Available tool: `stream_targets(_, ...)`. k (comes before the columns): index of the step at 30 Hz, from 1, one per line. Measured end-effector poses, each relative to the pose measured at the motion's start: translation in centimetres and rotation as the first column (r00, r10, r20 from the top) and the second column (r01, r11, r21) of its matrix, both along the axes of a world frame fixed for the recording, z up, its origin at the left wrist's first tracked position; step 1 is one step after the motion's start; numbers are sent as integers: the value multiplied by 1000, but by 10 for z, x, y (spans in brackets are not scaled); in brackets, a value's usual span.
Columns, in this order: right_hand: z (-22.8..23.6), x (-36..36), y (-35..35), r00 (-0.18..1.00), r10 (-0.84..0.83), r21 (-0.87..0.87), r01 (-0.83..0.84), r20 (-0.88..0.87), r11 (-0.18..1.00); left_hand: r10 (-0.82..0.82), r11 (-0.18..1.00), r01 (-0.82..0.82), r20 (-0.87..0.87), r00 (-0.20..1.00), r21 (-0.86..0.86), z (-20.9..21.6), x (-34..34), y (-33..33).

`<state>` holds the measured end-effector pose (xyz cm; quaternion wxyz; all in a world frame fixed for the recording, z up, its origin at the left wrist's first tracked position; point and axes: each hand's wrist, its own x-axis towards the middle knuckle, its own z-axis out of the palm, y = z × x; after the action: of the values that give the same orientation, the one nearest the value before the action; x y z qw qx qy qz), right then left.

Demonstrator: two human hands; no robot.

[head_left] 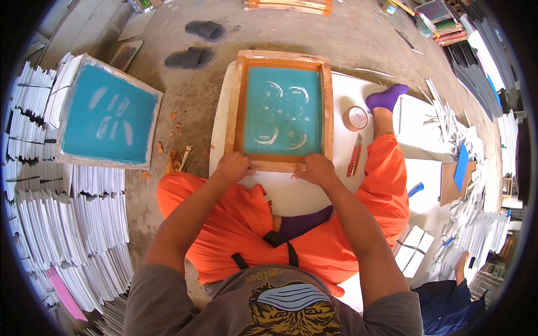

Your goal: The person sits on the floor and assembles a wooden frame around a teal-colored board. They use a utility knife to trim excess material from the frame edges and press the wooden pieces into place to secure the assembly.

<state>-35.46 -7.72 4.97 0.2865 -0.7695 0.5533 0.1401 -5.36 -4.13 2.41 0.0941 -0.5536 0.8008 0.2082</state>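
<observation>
In front of me lies a wooden-framed silk screen (284,109) with teal mesh and pale curved print marks, resting on a white board (221,131). My left hand (234,167) grips the near left corner of its frame, fingers curled over the wood. At the near right corner my right hand (316,169) holds the same frame edge, thumb toward the middle. Just right of the screen are a roll of brown tape (356,118) and a red cutter knife (355,157), both untouched.
A second teal screen (109,115) leans on tied paper stacks (73,224) at left. Dark slippers (205,30) lie on the floor ahead. Paper offcuts (448,126), a blue-handled tool (416,189) and a tied paper bundle (413,249) are at right. Another person's dark clothing (448,305) shows at lower right.
</observation>
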Motion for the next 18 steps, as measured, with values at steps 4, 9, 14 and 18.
stream_targets(4,-3,3,0,1000,6,-39,-6,3,999,-14,998,14,-7,1000,-54,-13,4,7)
stream_targets(9,-3,10,10,1000,-17,-67,16,-18,998,-11,909,-115,-301,954,-400,-17,31,20)
stream_targets(14,-20,37,19,986,164,-179,-154,42,972,694,696,-714,-327,641,77,11,59,12)
stream_targets(18,-25,85,23,969,244,-276,-222,48,935,669,741,-642,-301,680,196,11,48,14)
